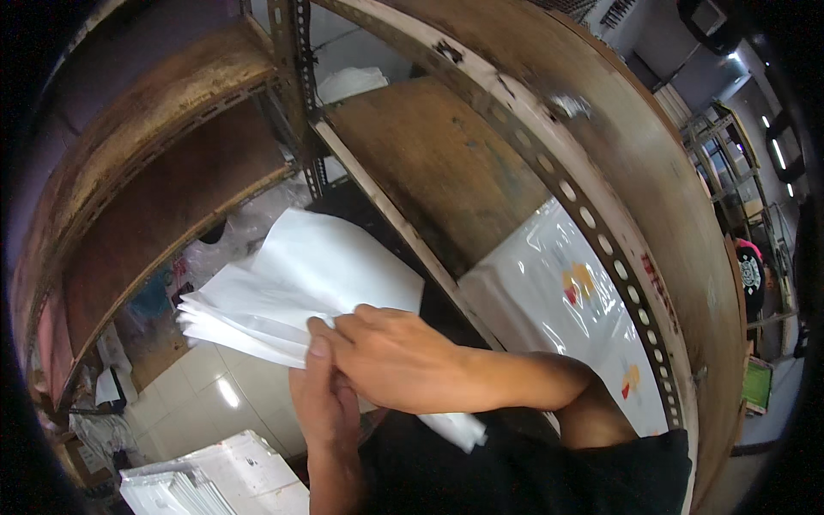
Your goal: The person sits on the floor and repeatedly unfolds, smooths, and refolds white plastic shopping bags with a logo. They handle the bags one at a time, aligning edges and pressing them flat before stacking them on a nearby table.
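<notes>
I noted both hands clamped on the white bags held in the air before the shelf: left hand pinching from beneath, right hand pressing on top, probably to keep the stack squared.

two hands, one paper sheaf, two shelves
</notes>
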Available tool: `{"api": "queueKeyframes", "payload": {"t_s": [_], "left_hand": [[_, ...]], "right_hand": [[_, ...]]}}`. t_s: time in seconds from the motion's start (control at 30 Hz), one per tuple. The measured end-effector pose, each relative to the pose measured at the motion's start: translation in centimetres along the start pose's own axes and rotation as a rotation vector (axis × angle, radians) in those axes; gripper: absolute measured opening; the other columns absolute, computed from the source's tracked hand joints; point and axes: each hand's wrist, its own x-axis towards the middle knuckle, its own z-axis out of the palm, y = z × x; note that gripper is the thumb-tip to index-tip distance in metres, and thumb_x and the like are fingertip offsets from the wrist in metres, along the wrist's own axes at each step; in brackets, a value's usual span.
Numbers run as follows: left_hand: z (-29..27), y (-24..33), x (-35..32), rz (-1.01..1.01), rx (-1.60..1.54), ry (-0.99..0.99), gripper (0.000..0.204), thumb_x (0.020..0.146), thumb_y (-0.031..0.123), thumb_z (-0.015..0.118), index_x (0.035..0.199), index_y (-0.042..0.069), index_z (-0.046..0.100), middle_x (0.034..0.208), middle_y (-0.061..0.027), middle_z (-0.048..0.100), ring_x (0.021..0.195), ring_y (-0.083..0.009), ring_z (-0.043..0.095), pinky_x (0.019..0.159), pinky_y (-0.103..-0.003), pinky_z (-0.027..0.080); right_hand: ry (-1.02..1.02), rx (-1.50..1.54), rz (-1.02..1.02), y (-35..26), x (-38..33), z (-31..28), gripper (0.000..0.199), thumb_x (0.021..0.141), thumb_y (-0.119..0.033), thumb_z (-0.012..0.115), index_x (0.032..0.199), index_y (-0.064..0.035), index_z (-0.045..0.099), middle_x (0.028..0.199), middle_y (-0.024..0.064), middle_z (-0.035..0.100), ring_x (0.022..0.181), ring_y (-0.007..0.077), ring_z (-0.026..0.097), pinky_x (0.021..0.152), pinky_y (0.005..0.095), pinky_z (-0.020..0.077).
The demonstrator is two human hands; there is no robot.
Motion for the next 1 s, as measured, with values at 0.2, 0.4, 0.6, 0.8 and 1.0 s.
{"api": "queueKeyframes", "payload": {"t_s": [0.2,0.4,0.6,0.8,1.0], "left_hand": [[-1.5,-3.3,-1.9,-0.273,-0.248,0.364,0.032,0.098,0.032,0.057,0.110,0.003,0.053,0.096,-0.0065,0.055,0.090,-0.0180,0.057,0.082,-0.033,0.048],[-7.8,-9.5,-2.6,-0.264,-0.131,0.448,0.030,0.094,0.028,0.063,0.108,0.003,0.054,0.084,-0.0046,0.055,0.077,-0.0163,0.055,0.076,-0.032,0.049],[-11.1,-14.1,-4.6,-0.411,-0.084,0.591,0.039,0.084,0.016,0.065,0.114,-0.006,0.053,0.093,-0.0130,0.062,0.081,-0.0205,0.058,0.077,-0.031,0.049],[-17.6,-21.5,-7.3,-0.539,-0.030,0.418,0.048,0.078,0.033,0.067,0.108,-0.004,0.061,0.090,-0.0113,0.059,0.087,-0.0266,0.055,0.080,-0.037,0.046],[-16.7,-22.6,-7.5,-0.352,0.057,0.419,0.059,0.074,0.028,0.081,0.120,0.001,0.055,0.090,-0.0007,0.056,0.072,-0.0119,0.047,0.069,-0.029,0.040]], "right_hand": [[-0.180,-0.162,-0.082,-1.6,-4.5,4.9,0.063,0.077,-0.009,0.066,0.131,0.0151,0.045,0.117,0.0355,0.058,0.103,0.0401,0.063,0.087,0.0420,0.0541],[-0.177,0.454,0.185,4.7,-9.8,0.7,0.051,0.091,-0.016,0.064,0.136,0.0010,0.050,0.131,0.0219,0.059,0.106,0.0314,0.066,0.092,0.0435,0.0523],[0.649,0.412,0.976,27.6,-27.8,-6.8,0.037,0.097,-0.029,0.059,0.127,-0.0063,0.057,0.102,0.0068,0.067,0.094,0.0162,0.066,0.082,0.0344,0.0519],[0.316,-0.472,1.309,41.6,-49.2,-16.9,0.040,0.089,-0.021,0.067,0.123,-0.0018,0.058,0.114,0.0118,0.066,0.107,0.0235,0.064,0.089,0.0361,0.0510],[0.243,-0.163,1.265,45.7,-44.7,-11.9,0.038,0.079,-0.010,0.060,0.116,0.0011,0.061,0.099,0.0111,0.067,0.088,0.0198,0.060,0.076,0.0364,0.0483]]}}
